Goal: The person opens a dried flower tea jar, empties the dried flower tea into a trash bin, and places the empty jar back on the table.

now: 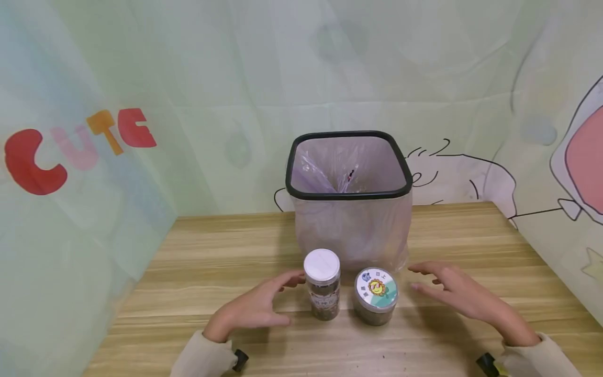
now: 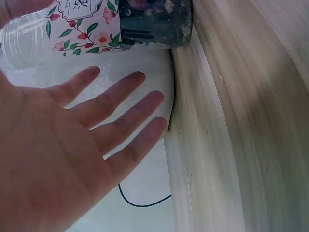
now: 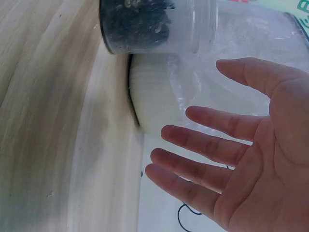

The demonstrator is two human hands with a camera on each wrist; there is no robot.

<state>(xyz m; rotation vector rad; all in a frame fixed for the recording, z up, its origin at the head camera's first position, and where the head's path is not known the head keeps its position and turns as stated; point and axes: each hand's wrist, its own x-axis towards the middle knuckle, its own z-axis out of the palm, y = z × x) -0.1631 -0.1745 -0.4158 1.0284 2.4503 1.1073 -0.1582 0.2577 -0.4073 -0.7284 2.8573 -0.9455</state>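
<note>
A tall clear jar (image 1: pixel 324 293) with a white lid and a flower-patterned label (image 2: pixel 87 29) stands on the table, dark contents in its lower part. Just right of it is a shorter, wider jar (image 1: pixel 375 298), its lid printed with a sunflower wearing sunglasses; dark bits (image 3: pixel 140 24) fill its bottom. My left hand (image 1: pixel 256 306) is beside the tall jar on its left, fingers spread and holding nothing. To the right of the short jar, my right hand (image 1: pixel 459 290) hovers with fingers extended, apart from it, palm turned toward it.
Behind the jars stands a bin (image 1: pixel 353 225) with a black rim and a thin plastic liner; some clear plastic shows inside. The wood-grain table (image 1: pixel 212 246) meets a printed cloth backdrop (image 1: pixel 212 131) at the back and sides.
</note>
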